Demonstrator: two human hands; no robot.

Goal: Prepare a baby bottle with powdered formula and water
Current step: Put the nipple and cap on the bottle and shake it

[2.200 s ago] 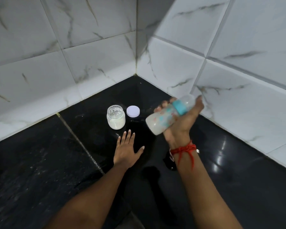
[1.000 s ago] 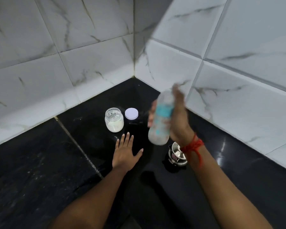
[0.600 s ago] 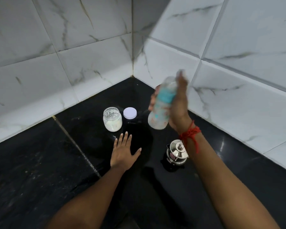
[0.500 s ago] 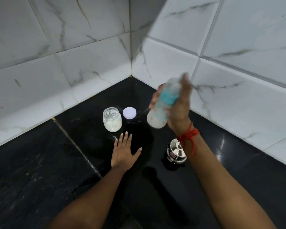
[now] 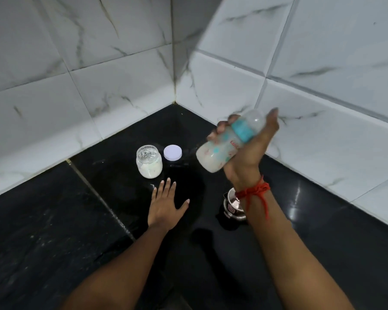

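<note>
Two hands are in view over the black counter [image 5: 54,220]; glass jar [image 5: 149,164] of white powder stands open at left, its white lid [image 5: 172,152] just beside; left hand [image 5: 166,203] rests flat, fingers spread; right hand [image 5: 249,162] grips the tilted baby bottle [image 5: 215,155] of milky liquid, raised above a steel vessel [image 5: 232,205].

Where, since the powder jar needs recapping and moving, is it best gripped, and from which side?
Wrap the jar round its body, below the neck, coming from the near side, where the left hand lies flat on the counter. It stands upright and uncapped with powder inside, so a side grip keeps it level; its lid lies close on the right.
</note>
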